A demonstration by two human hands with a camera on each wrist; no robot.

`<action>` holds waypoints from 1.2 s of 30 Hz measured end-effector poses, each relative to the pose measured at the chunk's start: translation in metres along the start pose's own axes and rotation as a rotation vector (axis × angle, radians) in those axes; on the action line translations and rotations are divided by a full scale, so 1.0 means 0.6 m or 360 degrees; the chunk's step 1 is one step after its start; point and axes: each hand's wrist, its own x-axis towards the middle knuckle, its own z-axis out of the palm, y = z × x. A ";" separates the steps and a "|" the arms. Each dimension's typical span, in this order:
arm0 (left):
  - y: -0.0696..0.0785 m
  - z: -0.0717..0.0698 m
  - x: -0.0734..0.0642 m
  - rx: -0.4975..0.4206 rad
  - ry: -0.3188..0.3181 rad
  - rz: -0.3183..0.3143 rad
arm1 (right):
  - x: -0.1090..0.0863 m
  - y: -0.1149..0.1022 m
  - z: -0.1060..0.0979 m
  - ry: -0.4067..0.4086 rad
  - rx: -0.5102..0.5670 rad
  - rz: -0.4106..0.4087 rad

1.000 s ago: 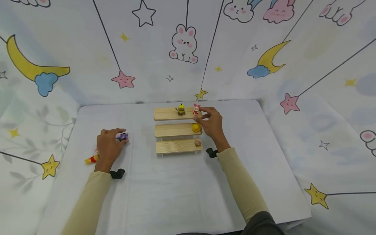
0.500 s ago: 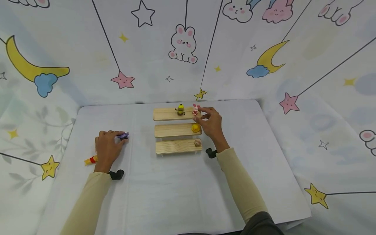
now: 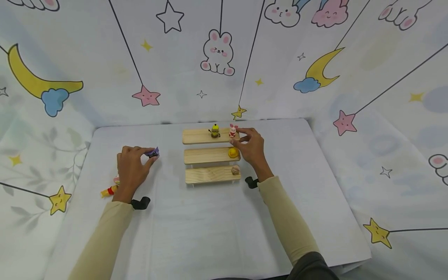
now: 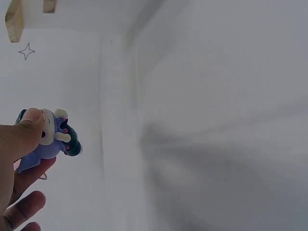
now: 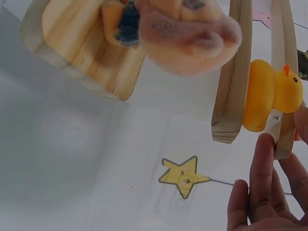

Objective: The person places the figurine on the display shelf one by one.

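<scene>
My left hand (image 3: 133,171) pinches a small purple figurine (image 3: 153,153) between thumb and forefinger, left of the wooden three-step display stand (image 3: 196,136). Up close in the left wrist view, the figurine (image 4: 47,137) has a white face and a dark part at one end. At the right end of the top step stands a pink, long-eared figurine (image 3: 232,131) with red on its body. My right hand (image 3: 252,147) holds it by thumb and forefinger. In the right wrist view this figurine is mostly hidden, and my fingers (image 5: 262,178) are close to the yellow rubber duck (image 5: 262,96).
A yellow-green figurine (image 3: 215,131) stands on the top step. The bottom step carries a small peach-coloured figurine (image 3: 235,170) at its right end. Beside my left wrist lie a yellow figurine with a red band (image 3: 109,191) and a partly hidden pinkish one (image 3: 116,179).
My left hand has moved up and slightly right with the purple figurine, uncovering more of the pinkish figurine behind it. My right hand keeps its place at the pink figurine.
</scene>
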 end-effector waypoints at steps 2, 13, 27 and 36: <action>0.010 -0.005 0.006 -0.0004 0.0019 0.0044 | 0.000 0.000 0.000 -0.0006 0.0002 0.0000; 0.073 -0.029 0.044 -0.0071 0.0086 0.0223 | 0.009 0.005 -0.007 -0.0123 -0.0005 0.0009; 0.145 -0.041 0.084 -0.0116 0.0101 0.0390 | 0.026 0.001 -0.017 -0.0293 -0.0015 0.0105; 0.176 -0.020 0.101 -0.0168 0.0088 0.0423 | 0.030 0.002 -0.016 -0.0315 -0.0009 0.0119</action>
